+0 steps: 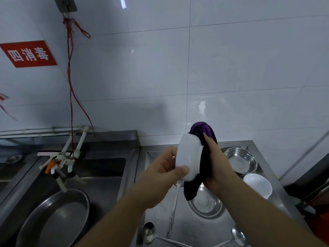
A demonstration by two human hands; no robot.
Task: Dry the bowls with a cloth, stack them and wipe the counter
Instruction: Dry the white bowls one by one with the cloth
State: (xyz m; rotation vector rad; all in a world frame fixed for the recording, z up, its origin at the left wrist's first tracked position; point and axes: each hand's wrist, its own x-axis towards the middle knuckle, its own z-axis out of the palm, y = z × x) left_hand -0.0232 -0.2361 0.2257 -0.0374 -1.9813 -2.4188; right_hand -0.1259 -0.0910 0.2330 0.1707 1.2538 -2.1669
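ladle (pixel 149 232), red sign (pixel 29 54) reading 四消毒

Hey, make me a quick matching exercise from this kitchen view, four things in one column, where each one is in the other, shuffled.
Things:
1. White ceramic bowl
2. Dark purple cloth
3. Large round steel pan
4. Long-handled steel ladle

Places:
A. In the sink basin
B. Lying on the steel counter
C. In the left hand's grip
D. In the right hand's grip

Pairs: 1-C, 2-D, 3-A, 4-B

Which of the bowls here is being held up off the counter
The white bowl gripped in the left hand; the other white bowl and both steel bowls sit on the counter.
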